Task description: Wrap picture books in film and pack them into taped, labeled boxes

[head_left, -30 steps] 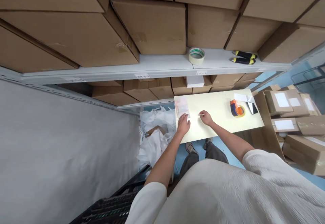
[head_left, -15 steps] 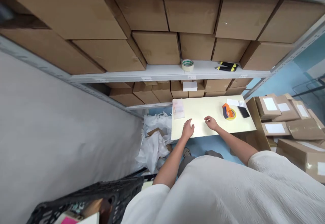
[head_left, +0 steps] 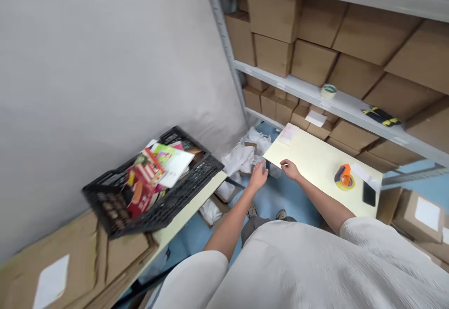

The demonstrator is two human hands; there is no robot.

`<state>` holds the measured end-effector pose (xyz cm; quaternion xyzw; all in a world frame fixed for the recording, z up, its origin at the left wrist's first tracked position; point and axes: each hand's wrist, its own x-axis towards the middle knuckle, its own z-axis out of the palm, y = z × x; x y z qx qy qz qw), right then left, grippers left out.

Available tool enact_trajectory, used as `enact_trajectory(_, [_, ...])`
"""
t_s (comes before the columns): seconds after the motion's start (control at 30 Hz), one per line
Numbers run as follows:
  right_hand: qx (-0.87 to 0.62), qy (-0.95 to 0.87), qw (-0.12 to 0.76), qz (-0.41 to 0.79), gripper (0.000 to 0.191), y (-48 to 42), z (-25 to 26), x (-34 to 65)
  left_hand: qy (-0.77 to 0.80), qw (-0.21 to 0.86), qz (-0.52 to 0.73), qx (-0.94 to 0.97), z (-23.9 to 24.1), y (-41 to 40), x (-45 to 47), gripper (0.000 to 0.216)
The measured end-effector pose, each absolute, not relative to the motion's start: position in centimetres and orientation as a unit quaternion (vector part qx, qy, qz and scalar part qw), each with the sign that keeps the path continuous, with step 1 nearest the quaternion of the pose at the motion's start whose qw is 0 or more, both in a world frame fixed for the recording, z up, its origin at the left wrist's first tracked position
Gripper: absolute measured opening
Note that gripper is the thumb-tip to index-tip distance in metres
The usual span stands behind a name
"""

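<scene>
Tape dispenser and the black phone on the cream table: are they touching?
Apart. In the head view, bare cream table shows between the orange tape dispenser and the black phone, which lies nearer the table's right end.

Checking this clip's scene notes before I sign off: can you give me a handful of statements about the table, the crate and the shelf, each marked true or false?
1. An orange tape dispenser lies on the pale table. True.
2. The black crate is empty. False: it holds colourful packets and paper items.
3. A roll of tape sits on the grey shelf in front of cardboard boxes. True.
4. The right hand grips the tape dispenser. False: it is at the table's near edge, well apart from the dispenser.
5. The left hand is off the table's near corner, above the blue floor. True.
6. A dark phone lies on the floor. False: it lies on the table, beyond the dispenser.
</scene>
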<state>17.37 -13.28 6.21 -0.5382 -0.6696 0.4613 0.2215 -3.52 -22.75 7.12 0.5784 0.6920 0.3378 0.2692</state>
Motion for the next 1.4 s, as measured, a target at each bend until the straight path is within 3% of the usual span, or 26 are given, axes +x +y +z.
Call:
enact_trajectory(0.43, [-0.312, -0.769, 0.140, 0.540, 0.017, -26.5, 8.2, -3.3, 0.804, 0.168, 0.395, 0.413, 10.2, -43.7, -16.4, 0.051])
enact_trajectory(0.93, [-0.172, -0.819, 0.061, 0.544, 0.021, -57.0, 8.6, -25.7, 0.838, 0.051, 0.463, 0.286, 10.5, -75.1, -35.9, 0.045])
enact_trajectory(1.13, [-0.133, -0.872, 0.013, 0.471, 0.020, -64.7, 7.9, -33.0, 0.862, 0.050, 0.474, 0.172, 7.5, -83.2, -42.8, 0.043])
enact_trajectory(1.4, [-0.064, -0.961, -0.053, 0.264, 0.043, -69.4, 7.6, -39.8, 0.864, 0.089, 0.492, 0.058, 3.6, -86.9, -46.3, 0.038])
